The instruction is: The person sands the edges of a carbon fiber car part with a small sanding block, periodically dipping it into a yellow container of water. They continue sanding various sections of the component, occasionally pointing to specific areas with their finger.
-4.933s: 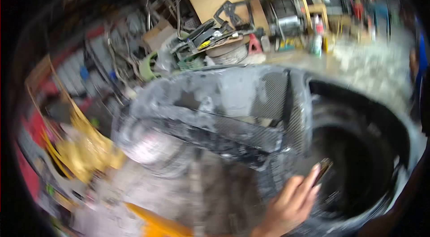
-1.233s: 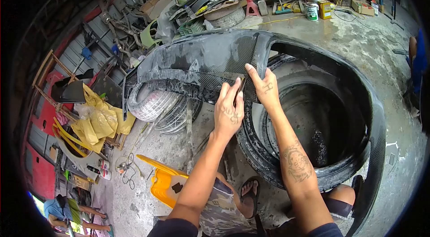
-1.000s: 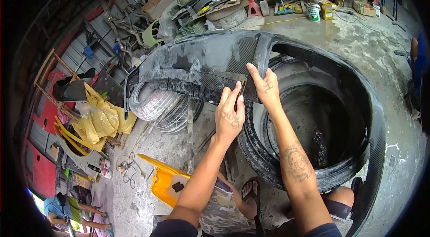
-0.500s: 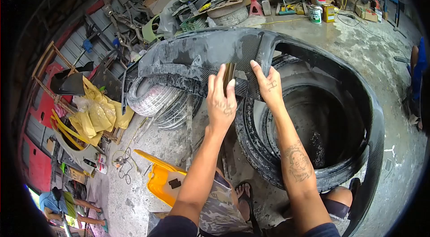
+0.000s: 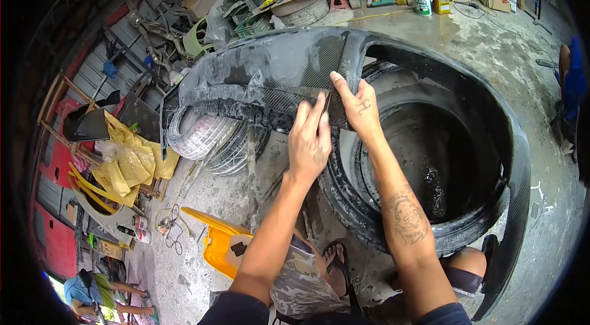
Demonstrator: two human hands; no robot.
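Observation:
A large dark car bumper (image 5: 286, 58) with a carbon-like weave lies across tires. My left hand (image 5: 309, 144) is closed on a thin dark piece (image 5: 328, 102), its fingertips at the bumper's lower edge; most of that piece is hidden by the fingers. My right hand (image 5: 361, 109) grips the bumper beside the opening, thumb on top and the other fingers largely out of sight. Grey smears cover parts of the bumper's surface.
Stacked black tires (image 5: 362, 202) stand under the right side, dusty tires (image 5: 200, 134) under the left. A yellow plastic piece (image 5: 220, 251) lies by my legs. Paint cans (image 5: 423, 3) stand behind. A person (image 5: 86, 288) is at lower left, another (image 5: 571, 91) at far right.
My left hand has tilted and moved slightly right and down, so the brownish piece in its fingers shows only as a thin dark edge. The view has shifted slightly.

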